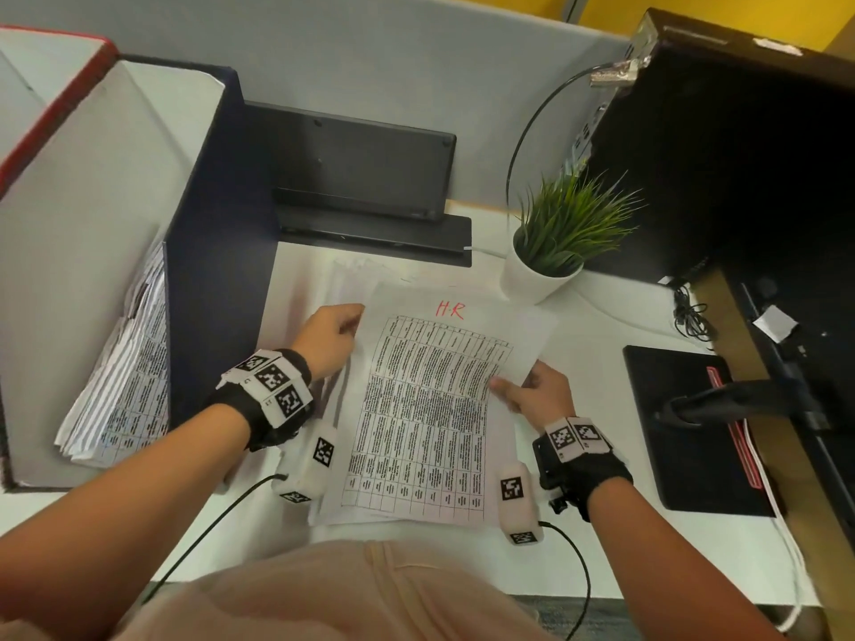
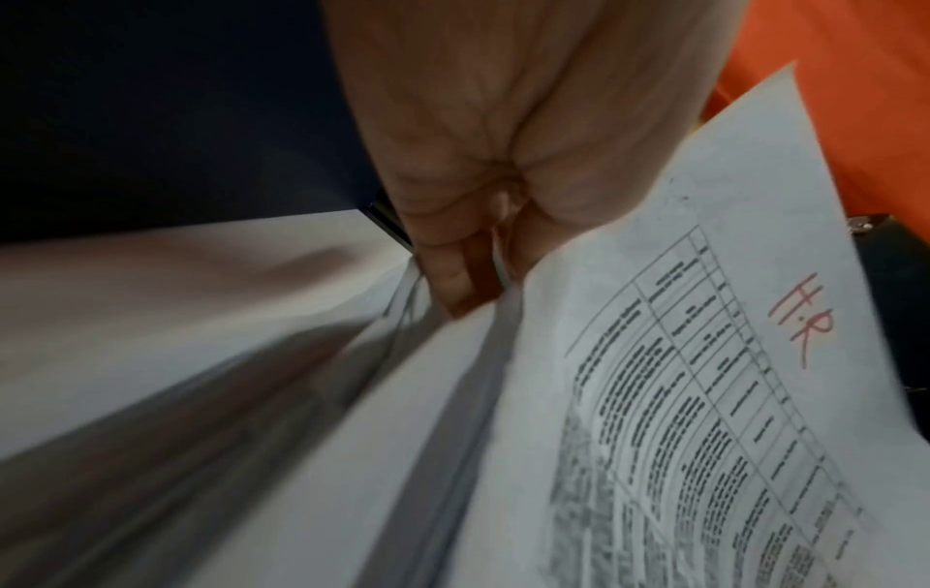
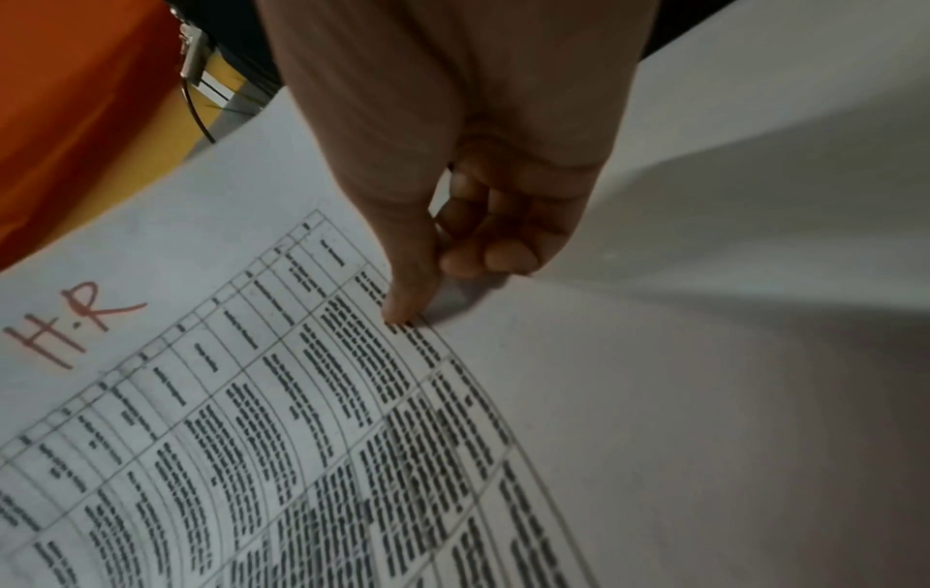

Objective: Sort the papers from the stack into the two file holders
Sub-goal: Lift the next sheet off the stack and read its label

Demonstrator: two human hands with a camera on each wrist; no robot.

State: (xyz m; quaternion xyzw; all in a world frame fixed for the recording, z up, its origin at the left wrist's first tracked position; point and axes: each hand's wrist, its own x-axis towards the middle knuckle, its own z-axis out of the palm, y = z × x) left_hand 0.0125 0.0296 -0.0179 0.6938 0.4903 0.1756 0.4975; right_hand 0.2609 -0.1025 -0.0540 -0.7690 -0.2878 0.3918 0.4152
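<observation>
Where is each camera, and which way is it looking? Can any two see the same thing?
Head: worn on the head, looking down at the desk; shows both arms, left hand, right hand and the HR sheet.
Left wrist: looks along the palm and fingers at that sheet's left edge and the stack under it.
Right wrist: looks along the thumb pinching the sheet's right edge.
All three share the red HR mark.

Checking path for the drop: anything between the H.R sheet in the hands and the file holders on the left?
Nothing visible blocks it. The H.R sheet is pinched by the left hand and right hand above the stack. The dark blue file holder stands directly left, open side toward the person, already holding papers. The plant stands on the other side.
</observation>
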